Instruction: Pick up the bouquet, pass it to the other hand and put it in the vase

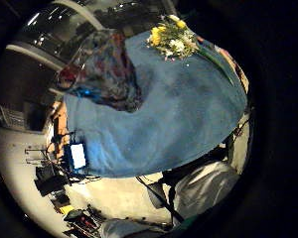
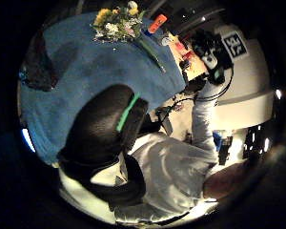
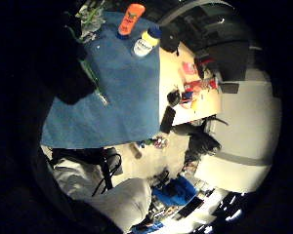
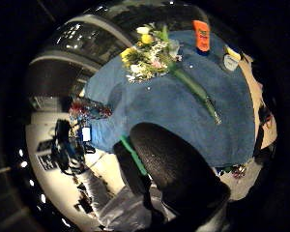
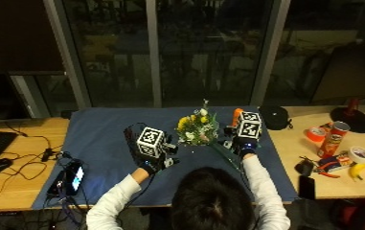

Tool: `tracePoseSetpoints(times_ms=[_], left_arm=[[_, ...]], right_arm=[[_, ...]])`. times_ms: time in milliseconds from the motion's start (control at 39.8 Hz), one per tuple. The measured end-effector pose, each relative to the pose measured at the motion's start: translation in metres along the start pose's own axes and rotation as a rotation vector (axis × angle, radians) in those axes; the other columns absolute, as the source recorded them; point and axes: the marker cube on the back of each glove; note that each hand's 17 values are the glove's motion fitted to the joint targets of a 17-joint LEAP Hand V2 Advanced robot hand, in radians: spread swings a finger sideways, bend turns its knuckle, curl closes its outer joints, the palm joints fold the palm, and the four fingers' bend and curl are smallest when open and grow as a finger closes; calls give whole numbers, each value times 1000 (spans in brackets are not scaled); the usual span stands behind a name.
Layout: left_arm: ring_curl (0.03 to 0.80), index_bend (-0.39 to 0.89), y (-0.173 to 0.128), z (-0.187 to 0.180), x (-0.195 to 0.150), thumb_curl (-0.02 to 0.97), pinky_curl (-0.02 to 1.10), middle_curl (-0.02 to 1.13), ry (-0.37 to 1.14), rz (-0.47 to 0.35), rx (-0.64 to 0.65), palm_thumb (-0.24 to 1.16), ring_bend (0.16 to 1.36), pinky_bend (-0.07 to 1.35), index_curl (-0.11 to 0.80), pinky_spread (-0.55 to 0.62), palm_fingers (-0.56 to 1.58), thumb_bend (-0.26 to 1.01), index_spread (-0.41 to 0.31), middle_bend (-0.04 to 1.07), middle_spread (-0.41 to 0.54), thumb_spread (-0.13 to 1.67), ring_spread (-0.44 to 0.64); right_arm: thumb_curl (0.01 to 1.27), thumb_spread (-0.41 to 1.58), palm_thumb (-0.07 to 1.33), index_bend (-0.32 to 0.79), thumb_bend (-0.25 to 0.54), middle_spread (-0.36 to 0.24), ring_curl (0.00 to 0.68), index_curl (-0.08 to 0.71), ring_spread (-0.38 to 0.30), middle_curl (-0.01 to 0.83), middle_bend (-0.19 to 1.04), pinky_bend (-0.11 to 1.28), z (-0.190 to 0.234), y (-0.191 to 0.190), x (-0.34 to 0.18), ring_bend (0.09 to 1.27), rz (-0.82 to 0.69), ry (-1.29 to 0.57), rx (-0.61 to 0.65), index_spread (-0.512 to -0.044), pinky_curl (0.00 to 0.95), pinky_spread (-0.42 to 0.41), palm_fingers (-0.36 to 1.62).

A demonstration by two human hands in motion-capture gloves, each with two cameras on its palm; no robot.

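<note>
Bouquet (image 5: pixel 198 130) is lying flat on the blue cloth (image 5: pixel 105 139) covering the surface, between my left hand (image 5: pixel 151 160) and right hand (image 5: pixel 245 146), both hovering and gripping nothing, though I cannot tell how far either grip is opening.

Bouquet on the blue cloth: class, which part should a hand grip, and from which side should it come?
Grip the green stems, not the blooms. The bouquet lies flat on the cloth, flowers pointing away from the person and stems trailing back toward the right hand. Coming down from above near that hand looks easiest.
</note>
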Motion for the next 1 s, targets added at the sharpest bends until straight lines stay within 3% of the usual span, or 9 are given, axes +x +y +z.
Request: tracePoseSetpoints(times_ms=[126, 276, 527, 703, 829, 879, 904, 929, 1004], left_arm=[[320, 74, -5, 10, 7, 219, 339, 217, -35, 41, 39, 210, 639, 506, 176, 244, 71, -12, 36, 123, 274, 1093, 223], [321, 99, -3, 21, 10, 240, 348, 212, -33, 67, 0, 217, 683, 555, 173, 285, 27, -19, 46, 157, 314, 1066, 259], [322, 126, -1, 39, 10, 275, 351, 206, -12, 87, -41, 254, 723, 581, 186, 346, -41, -21, 52, 155, 360, 1030, 306], [318, 119, -4, 62, 0, 287, 347, 212, 0, 71, -100, 257, 731, 577, 188, 367, -53, -25, 54, 165, 370, 1021, 317], [314, 118, -1, 72, 1, 293, 344, 219, 14, 62, -129, 257, 733, 572, 189, 374, -52, -26, 54, 171, 373, 1018, 323], [312, 117, 1, 75, 1, 296, 343, 220, 16, 61, -143, 253, 734, 571, 189, 376, -52, -28, 54, 170, 373, 1018, 325], [312, 117, 2, 76, 0, 297, 343, 221, 17, 61, -151, 253, 735, 571, 189, 377, -52, -27, 54, 170, 374, 1017, 326], [311, 117, 4, 76, 0, 298, 342, 222, 18, 61, -161, 252, 735, 571, 189, 378, -52, -27, 54, 170, 374, 1017, 326], [308, 114, 10, 75, -2, 301, 341, 228, 23, 55, -202, 251, 734, 568, 189, 379, -47, -27, 54, 179, 370, 1017, 331]], right_arm=[[190, 1094, 252, -18, 12, 55, 338, 2, -31, 283, 270, 764, 19, -34, 4, 812, 85, -67, -68, -211, 352, 70, 420], [218, 1103, 298, 14, 1, 70, 352, -1, -40, 308, 288, 805, 37, -51, 3, 829, 197, -66, -47, -161, 370, 67, 418], [253, 1068, 314, 43, -21, 97, 350, 11, 1, 322, 243, 898, 127, -68, 11, 787, 382, -137, -192, -140, 392, 138, 345], [278, 1058, 376, 44, -5, 76, 348, 21, -24, 350, 294, 872, 168, -66, 7, 774, 415, -64, -154, -133, 378, 132, 381], [308, 1061, 547, 58, 57, -21, 357, 26, -105, 405, 455, 818, 169, -63, -4, 801, 425, -13, -91, -180, 361, -43, 633], [326, 1077, 660, 235, 111, -59, 339, 91, -134, 418, 479, 814, 167, -63, -7, 761, 432, 17, -57, -197, 344, -131, 983], [318, 1064, 623, 118, 78, -62, 329, 65, -136, 403, 436, 795, 166, -63, -8, 752, 432, 25, -47, -199, 329, -148, 844], [334, 1082, 711, 278, 127, -81, 352, 139, -146, 431, 472, 782, 165, -62, -10, 742, 427, 25, -39, -209, 351, -165, 1058], [354, 1116, 826, 334, 184, -118, 364, 184, -168, 446, 482, 740, 162, -61, -12, 707, 404, 3, -23, -228, 358, -208, 1200]])
